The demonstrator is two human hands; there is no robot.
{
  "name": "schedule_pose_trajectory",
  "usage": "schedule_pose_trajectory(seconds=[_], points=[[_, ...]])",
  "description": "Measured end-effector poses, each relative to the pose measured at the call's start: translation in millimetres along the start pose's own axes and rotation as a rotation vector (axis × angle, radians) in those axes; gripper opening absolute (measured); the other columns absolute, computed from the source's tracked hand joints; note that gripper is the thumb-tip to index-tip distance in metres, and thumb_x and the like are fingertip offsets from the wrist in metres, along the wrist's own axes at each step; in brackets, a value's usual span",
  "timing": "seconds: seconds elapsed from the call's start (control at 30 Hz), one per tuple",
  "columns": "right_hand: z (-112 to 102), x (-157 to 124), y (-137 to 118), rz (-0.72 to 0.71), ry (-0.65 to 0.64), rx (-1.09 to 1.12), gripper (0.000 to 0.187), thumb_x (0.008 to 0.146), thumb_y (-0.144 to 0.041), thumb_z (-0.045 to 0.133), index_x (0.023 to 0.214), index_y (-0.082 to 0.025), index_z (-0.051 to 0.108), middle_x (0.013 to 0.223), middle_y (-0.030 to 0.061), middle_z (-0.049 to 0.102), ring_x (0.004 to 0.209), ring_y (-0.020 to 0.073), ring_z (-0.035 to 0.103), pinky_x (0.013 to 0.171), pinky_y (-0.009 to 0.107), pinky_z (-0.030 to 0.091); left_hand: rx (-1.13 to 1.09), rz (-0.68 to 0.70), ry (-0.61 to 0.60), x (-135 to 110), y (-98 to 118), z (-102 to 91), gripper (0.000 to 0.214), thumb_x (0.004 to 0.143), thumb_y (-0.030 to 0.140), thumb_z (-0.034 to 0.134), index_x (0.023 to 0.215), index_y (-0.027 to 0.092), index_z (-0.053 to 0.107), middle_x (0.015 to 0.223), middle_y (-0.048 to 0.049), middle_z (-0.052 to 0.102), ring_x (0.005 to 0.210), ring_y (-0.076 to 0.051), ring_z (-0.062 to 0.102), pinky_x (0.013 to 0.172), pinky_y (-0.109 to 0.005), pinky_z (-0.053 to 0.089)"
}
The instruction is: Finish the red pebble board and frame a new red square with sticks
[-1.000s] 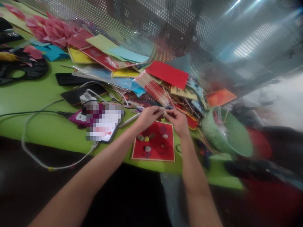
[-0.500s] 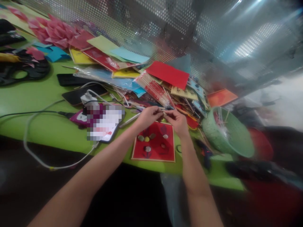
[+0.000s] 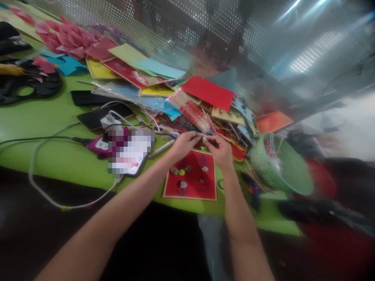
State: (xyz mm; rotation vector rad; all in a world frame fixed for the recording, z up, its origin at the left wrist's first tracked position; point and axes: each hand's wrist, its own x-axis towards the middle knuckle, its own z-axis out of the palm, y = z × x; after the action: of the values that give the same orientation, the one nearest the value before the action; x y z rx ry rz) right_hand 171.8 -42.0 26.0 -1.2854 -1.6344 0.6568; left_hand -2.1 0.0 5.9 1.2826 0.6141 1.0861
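My left hand [image 3: 186,145] and my right hand [image 3: 219,150] meet above the far edge of a red square card [image 3: 191,191]. Both are closed in a pinch, fingertips almost touching. A small pale piece [image 3: 204,139], too small to name, shows at the right fingertips; whatever the left fingers hold is hidden. The card has a light border and dark drawn shapes. On it lie several small pebble-like pieces, including a yellow one [image 3: 182,172], a white one [image 3: 204,169] and a grey-white one [image 3: 183,184].
Left of the card lie a phone [image 3: 131,154], a purple power strip [image 3: 101,144] and a looping white cable [image 3: 33,164]. Behind are bundled sticks [image 3: 190,111], a red sheet [image 3: 206,91] and pink paper petals [image 3: 68,37]. A green basket [image 3: 293,168] stands at right.
My hands stay above the card with only a slight shift of the fingers. The pale piece shows more plainly at the right fingertips now. The pieces on the card have not moved.
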Motion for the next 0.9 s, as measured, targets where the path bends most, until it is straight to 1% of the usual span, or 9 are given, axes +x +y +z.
schedule_pose_trajectory(seconds=[0.07, 0.17, 0.3, 0.43, 0.57, 0.67, 0.77, 0.9], points=[[-1, 0, 0, -0.019, 0.009, -0.036, 0.029, 0.088, -0.04, 0.072, 0.11, -0.023, 0.075, 0.102, 0.0061, 0.077, 0.09, 0.0213, 0.071, 0.084, 0.037, 0.06, -0.045, -0.019, -0.01, 0, 2, 0.7, 0.018, 0.087, 0.032, 0.064, 0.083, 0.014, 0.065, 0.077, -0.002, 0.07, 0.069, -0.013, 0.067, 0.071, -0.027, 0.058], [0, -1, -4, -0.071, 0.016, -0.136, 0.026, 0.09, -0.037, 0.069, 0.111, -0.023, 0.075, 0.101, 0.0057, 0.076, 0.089, 0.0207, 0.071, 0.083, 0.036, 0.059, -0.038, -0.041, -0.015, 1, -1, 0.3, 0.019, 0.08, 0.031, 0.072, 0.087, 0.014, 0.068, 0.08, -0.0027, 0.072, 0.07, -0.014, 0.067, 0.071, -0.027, 0.058], [1, -2, -13, -0.175, 0.04, -0.295, 0.023, 0.093, -0.032, 0.066, 0.111, -0.024, 0.076, 0.101, 0.0054, 0.075, 0.09, 0.0201, 0.07, 0.084, 0.034, 0.056, 0.014, -0.036, 0.034, 3, -9, -0.9, 0.021, 0.078, 0.033, 0.072, 0.086, 0.015, 0.068, 0.08, -0.0032, 0.073, 0.067, -0.014, 0.066, 0.067, -0.027, 0.058], [2, -3, -16, -0.219, 0.041, -0.378, 0.023, 0.094, -0.029, 0.064, 0.113, -0.024, 0.075, 0.103, 0.006, 0.075, 0.091, 0.0206, 0.069, 0.086, 0.034, 0.055, 0.232, 0.004, 0.066, 2, -10, -3.5, 0.016, 0.084, 0.031, 0.064, 0.086, 0.016, 0.068, 0.076, -0.0029, 0.072, 0.066, -0.015, 0.066, 0.065, -0.027, 0.054], [2, -3, -14, -0.225, 0.021, -0.41, 0.024, 0.095, -0.031, 0.063, 0.115, -0.025, 0.074, 0.104, 0.0065, 0.075, 0.094, 0.0222, 0.069, 0.088, 0.036, 0.055, 0.485, 0.07, 0.076, -2, -4, -6.9, 0.015, 0.088, 0.028, 0.058, 0.08, 0.018, 0.066, 0.071, -0.0017, 0.07, 0.067, -0.016, 0.064, 0.063, -0.024, 0.048], [1, -3, -14, -0.238, 0.002, -0.415, 0.023, 0.095, -0.031, 0.063, 0.114, -0.025, 0.074, 0.105, 0.0068, 0.075, 0.097, 0.0225, 0.069, 0.089, 0.036, 0.055, 0.644, 0.128, 0.072, -4, 1, -8.1, 0.015, 0.089, 0.024, 0.057, 0.076, 0.019, 0.063, 0.069, -0.0013, 0.068, 0.064, -0.016, 0.06, 0.062, -0.024, 0.041], [0, -2, -15, -0.246, -0.022, -0.435, 0.022, 0.095, -0.029, 0.063, 0.114, -0.024, 0.074, 0.103, 0.0073, 0.075, 0.094, 0.0224, 0.069, 0.087, 0.035, 0.054, 0.742, 0.164, 0.059, -5, 4, -7.9, 0.014, 0.087, 0.019, 0.057, 0.074, 0.019, 0.061, 0.071, -0.0019, 0.067, 0.065, -0.017, 0.058, 0.063, -0.025, 0.037], [-1, -2, -16, -0.254, -0.045, -0.449, 0.023, 0.094, -0.025, 0.063, 0.114, -0.021, 0.074, 0.102, 0.0085, 0.074, 0.092, 0.0225, 0.068, 0.085, 0.035, 0.053, 0.804, 0.205, 0.059, -6, 4, -6.4, 0.013, 0.087, 0.018, 0.056, 0.075, 0.02, 0.06, 0.074, -0.0024, 0.066, 0.068, -0.017, 0.056, 0.064, -0.026, 0.035]])
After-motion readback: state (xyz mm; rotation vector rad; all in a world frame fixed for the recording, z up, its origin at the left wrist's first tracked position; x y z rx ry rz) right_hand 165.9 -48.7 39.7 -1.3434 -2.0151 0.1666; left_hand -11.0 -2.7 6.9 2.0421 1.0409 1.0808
